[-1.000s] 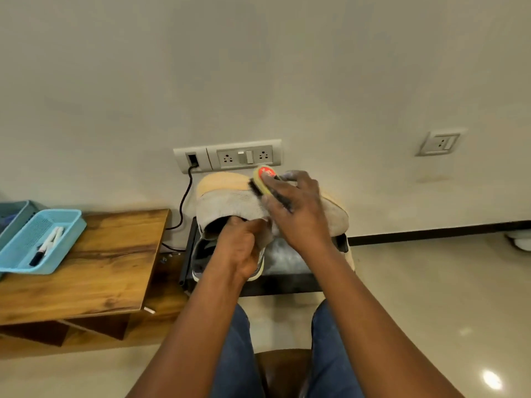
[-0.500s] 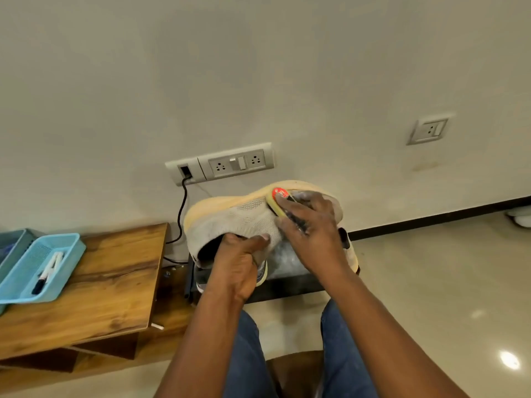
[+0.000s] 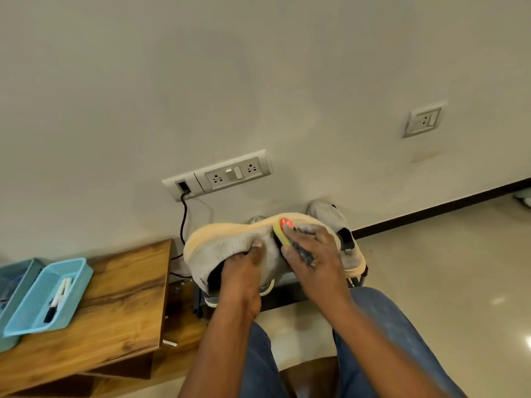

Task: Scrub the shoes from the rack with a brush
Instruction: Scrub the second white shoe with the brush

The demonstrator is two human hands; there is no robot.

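Note:
A grey knit shoe (image 3: 230,244) with a pale orange sole is held sideways above the low black shoe rack (image 3: 287,297), sole up and toward the wall. My left hand (image 3: 244,271) grips it at the opening, fingers inside and thumb on the knit. My right hand (image 3: 311,255) holds a yellow brush (image 3: 280,232) with a red label and presses it against the shoe's side near the sole. A second grey shoe (image 3: 333,222) stands on the rack behind my right hand, and another shoe (image 3: 211,300) lies lower on the rack.
A wooden bench (image 3: 120,303) at the left carries a light blue basket (image 3: 46,297) with markers inside. A black cable (image 3: 184,219) hangs from the wall socket plate (image 3: 221,175). My knees in blue jeans are below, over a tiled floor.
The shoe, brush and both hands have dropped lower in view and the camera tilted, while the brush stays at the same spot near the sole.

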